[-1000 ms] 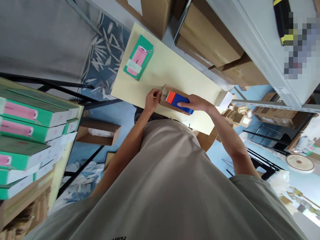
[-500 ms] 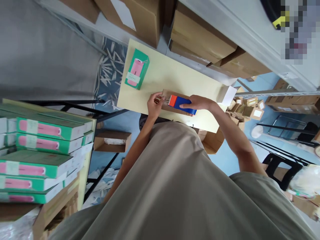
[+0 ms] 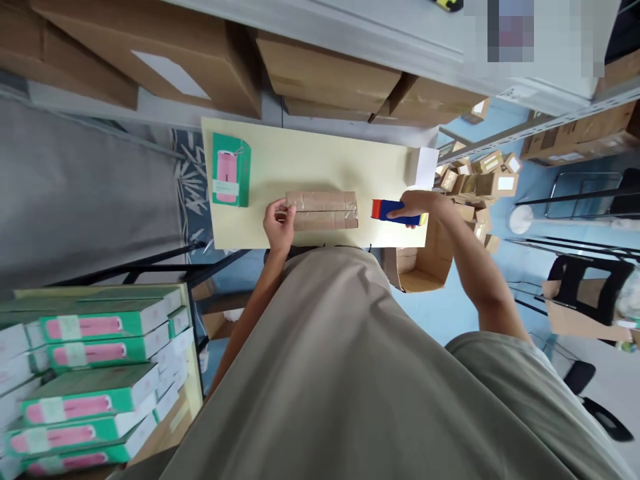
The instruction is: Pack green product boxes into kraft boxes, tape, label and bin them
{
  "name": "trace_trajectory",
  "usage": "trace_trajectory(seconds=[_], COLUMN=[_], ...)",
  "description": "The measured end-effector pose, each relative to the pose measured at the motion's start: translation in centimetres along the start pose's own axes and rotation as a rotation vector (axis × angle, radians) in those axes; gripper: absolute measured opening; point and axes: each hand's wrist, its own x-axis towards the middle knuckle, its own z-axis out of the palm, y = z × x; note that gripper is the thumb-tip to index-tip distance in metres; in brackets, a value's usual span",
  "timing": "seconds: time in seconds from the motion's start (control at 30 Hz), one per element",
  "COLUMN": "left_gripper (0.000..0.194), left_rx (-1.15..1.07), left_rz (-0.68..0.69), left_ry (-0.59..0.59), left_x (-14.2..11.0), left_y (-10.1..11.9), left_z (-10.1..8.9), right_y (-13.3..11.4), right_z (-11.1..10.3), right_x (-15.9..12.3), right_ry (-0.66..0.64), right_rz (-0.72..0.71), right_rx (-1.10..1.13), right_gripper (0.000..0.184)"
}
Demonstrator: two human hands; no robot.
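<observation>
A small brown cardboard box (image 3: 323, 220) lies on the pale yellow tabletop, with shiny clear tape along its seam and at its right end. At its left end is my left hand (image 3: 279, 223), the thumb on the cardboard and the fingers curled at the edge. My right hand (image 3: 417, 203) is closed round a blue tape dispenser (image 3: 393, 211) with an orange-red front end. The dispenser is held apart from the box, to its right. Further left on the table lies a green carton (image 3: 231, 170) with a pink bottle picture.
A white box (image 3: 423, 167) sits at the table's (image 3: 310, 150) right end. Large brown cartons (image 3: 330, 67) line the shelf behind. Stacked green cartons (image 3: 85, 387) are at lower left. An open cardboard box (image 3: 425, 267) stands below the table's right end, with small boxes (image 3: 493, 183) beyond.
The tape dispenser in my right hand has moved off the brown box to the right. My left hand remains at the box's left end. The whole view has turned and shifted.
</observation>
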Motion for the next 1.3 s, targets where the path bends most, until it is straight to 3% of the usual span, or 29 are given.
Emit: trace_trajectory(seconds=[0.1,0.27,0.43,0.53,0.63,0.8,0.9,0.97,1.03,1.13,1.23,1.3], left_gripper=[0.039,0.038,0.033,0.032,0.029,0.035,0.045,0.053,0.059,0.062,0.060,0.056], left_rx=[0.036,0.075,0.113,0.147,0.120,0.001,-0.017,-0.012,-0.010,-0.009,-0.023,-0.036], left_rz=[0.006,0.018,-0.017,-0.027,0.157,0.685,0.832,0.858,0.857,0.833,0.734,0.599], left_ry=[-0.014,-0.025,-0.059,-0.001,0.037,-0.023,0.005,0.019,0.027,0.006,-0.037,-0.055], left_x=[0.1,0.2,0.3,0.5,1.2,3.0,5.1,6.8,8.4,9.3,8.8,7.9], left_y=[0.1,0.5,0.7,2.6,7.6,21.2,27.8,30.0,30.7,29.4,25.8,21.9], left_z=[-0.2,-0.2,-0.6,-0.8,-0.5,1.2,1.9,2.2,2.4,2.6,2.6,2.2], right_y=[-2.2,-5.0,-5.9,-5.8,-6.5,-11.3,-15.5,-18.3,-20.6,-22.8,-22.9,-21.6], right_z=[1.9,5.2,7.9,7.7,5.5,-1.6,-7.2,-10.8,-13.8,-16.5,-17.1,-15.9], right_x=[1.5,2.3,2.8,1.3,-1.7,-7.3,-9.5,-10.0,-9.6,-8.1,-6.4,-5.3], right_ry=[0.103,0.381,0.578,0.685,0.746,1.000,1.192,1.272,1.313,1.328,1.361,1.432], right_rz=[0.010,0.008,0.116,0.078,-0.010,-0.324,-0.518,-0.525,-0.472,-0.424,-0.482,-0.532], right_rx=[-0.026,-0.169,-0.157,-0.079,0.040,0.137,0.065,-0.028,-0.129,-0.212,-0.235,-0.172], right_gripper=[0.052,0.039,0.033,0.039,0.046,0.052,0.055,0.055,0.052,0.051,0.058,0.065])
